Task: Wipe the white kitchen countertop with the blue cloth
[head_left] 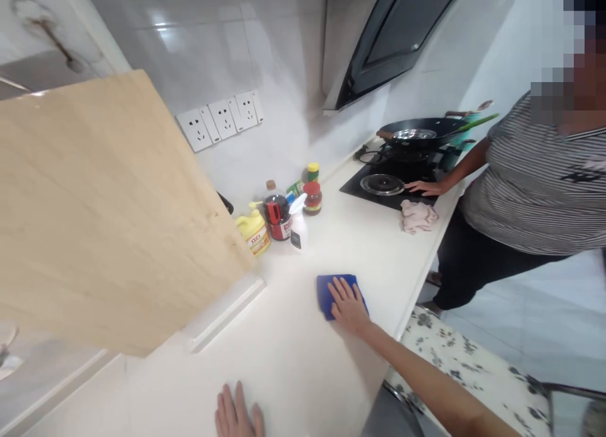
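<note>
My right hand lies flat on a folded blue cloth on the white countertop. Its fingers are spread over the cloth and do not wrap around it. At the bottom edge of the view, my left hand rests on the counter with its fingers stretched out and nothing in it. Part of that hand is cut off by the frame. Beyond the cloth stand a white spray bottle, a yellow pump bottle, a dark sauce bottle and a red-lidded jar.
A large wooden board leans at the left. Further back, a wok sits on the black stove, with a pink rag near it. A person in a striped shirt stands at the right, one hand by the burner.
</note>
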### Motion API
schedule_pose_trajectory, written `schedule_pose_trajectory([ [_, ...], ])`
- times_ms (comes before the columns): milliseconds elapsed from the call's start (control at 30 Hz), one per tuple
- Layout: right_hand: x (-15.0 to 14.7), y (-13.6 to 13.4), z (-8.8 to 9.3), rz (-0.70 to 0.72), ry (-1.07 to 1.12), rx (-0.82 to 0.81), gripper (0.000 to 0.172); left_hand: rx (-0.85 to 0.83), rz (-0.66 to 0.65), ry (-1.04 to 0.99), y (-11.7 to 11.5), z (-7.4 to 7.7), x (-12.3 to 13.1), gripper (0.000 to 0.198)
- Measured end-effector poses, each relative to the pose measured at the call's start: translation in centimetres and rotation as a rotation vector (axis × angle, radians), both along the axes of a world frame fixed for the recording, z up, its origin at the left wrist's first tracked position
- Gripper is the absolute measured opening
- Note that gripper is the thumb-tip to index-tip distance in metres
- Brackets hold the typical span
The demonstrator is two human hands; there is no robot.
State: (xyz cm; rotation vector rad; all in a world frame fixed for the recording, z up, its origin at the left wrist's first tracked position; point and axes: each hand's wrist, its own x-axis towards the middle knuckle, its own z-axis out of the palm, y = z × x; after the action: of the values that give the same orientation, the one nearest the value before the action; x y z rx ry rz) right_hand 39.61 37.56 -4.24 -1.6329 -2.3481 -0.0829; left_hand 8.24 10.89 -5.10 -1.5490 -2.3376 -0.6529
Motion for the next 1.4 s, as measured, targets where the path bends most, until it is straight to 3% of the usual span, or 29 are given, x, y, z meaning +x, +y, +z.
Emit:
schedule_pose_trajectory([
  [300, -8.1, -16.9, 1.7, 0.182, 0.087, -0.076, 0.081, 0.062, -0.088, -0.041, -0.3, 1.5, 1.1, 0.061],
  [433, -10.0, -21.8, 2.1, 0.304, 0.092, -0.15, 0.085, 0.069, -0.126, -0.072, -0.8, 2.0, 1.2, 0.055],
  [533, -10.5, -22.5, 2.4, 0.352, 0.048, -0.165, 0.085, 0.076, -0.138, -0.104, -1.0, 2.1, 1.2, 0.052],
  [700, -11.5, -19.4, 3.1, 0.414, -0.032, -0.169, 0.077, 0.097, -0.149, -0.187, -1.4, 1.9, 1.1, 0.05],
  [833, -14.3, -16.1, 3.6, 0.329, -0.053, -0.212, 0.07, 0.078, -0.21, -0.322, -2.7, 1.6, 0.6, 0.047],
  [1000, -17.8, -14.0, 4.0, 0.236, -0.007, -0.268, 0.068, 0.028, -0.22, -0.531, -6.4, 2.1, -0.3, 0.048],
  [1200, -18.1, -16.8, 4.1, 0.292, 0.046, -0.298, 0.067, 0.038, -0.209, -0.625, -9.0, 2.7, -0.7, 0.048],
  [1400, -15.1, -22.3, 4.5, 0.5, 0.111, -0.278, 0.072, 0.046, -0.282, -0.627, -7.2, 3.4, 2.0, 0.051],
])
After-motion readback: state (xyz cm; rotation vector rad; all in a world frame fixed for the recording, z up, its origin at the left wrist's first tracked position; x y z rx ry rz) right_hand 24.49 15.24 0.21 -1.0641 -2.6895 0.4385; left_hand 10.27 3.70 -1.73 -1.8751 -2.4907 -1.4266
